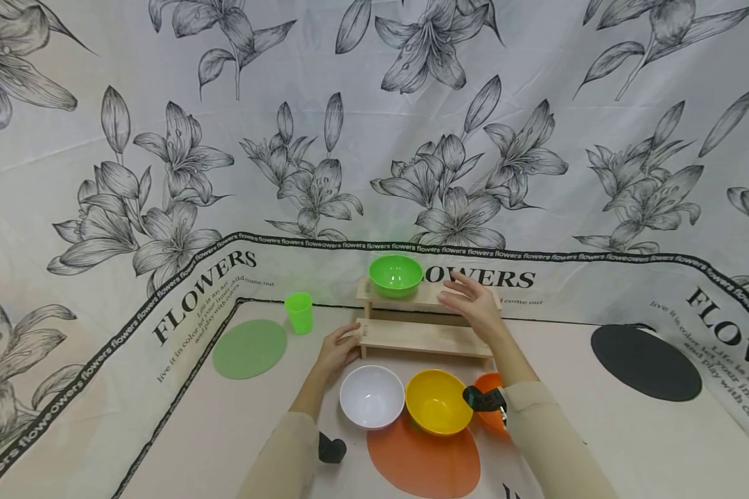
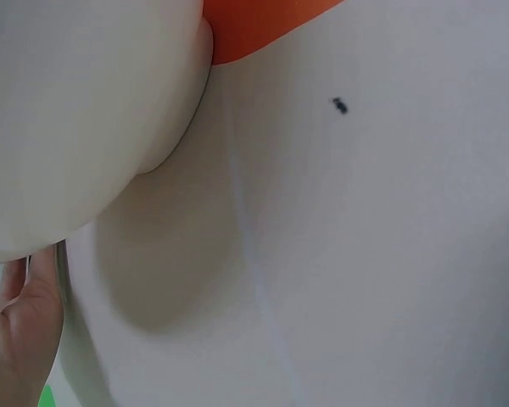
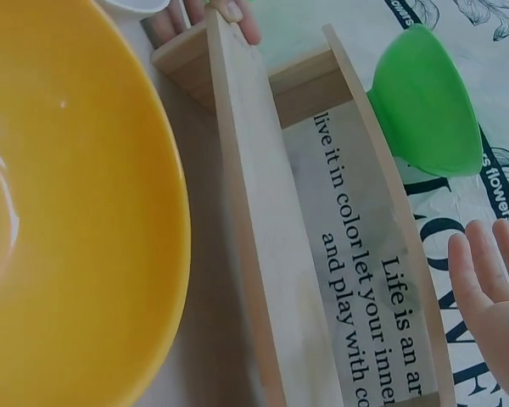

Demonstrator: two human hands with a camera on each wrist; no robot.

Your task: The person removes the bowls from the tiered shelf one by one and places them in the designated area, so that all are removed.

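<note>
A two-step wooden shelf [image 1: 424, 337] stands at the back of the table. My left hand [image 1: 339, 346] grips the left end of its lower step; in the right wrist view the fingertips [image 3: 229, 10] curl over the board's edge. A green bowl [image 1: 396, 276] sits on the left part of the upper step. To its right my right hand [image 1: 474, 308] is raised over the step, fingers extended and holding nothing. In front of the shelf are a white bowl [image 1: 372, 397], a yellow bowl [image 1: 439, 402] and an orange bowl [image 1: 492, 421], which the right forearm partly hides.
A green cup [image 1: 299, 313] stands left of the shelf, near a round green mat [image 1: 250, 349]. An orange mat [image 1: 424, 461] lies under the front of the bowls. Far right is a black mat [image 1: 646, 362]. A flower-printed cloth [image 1: 324, 208] hangs behind.
</note>
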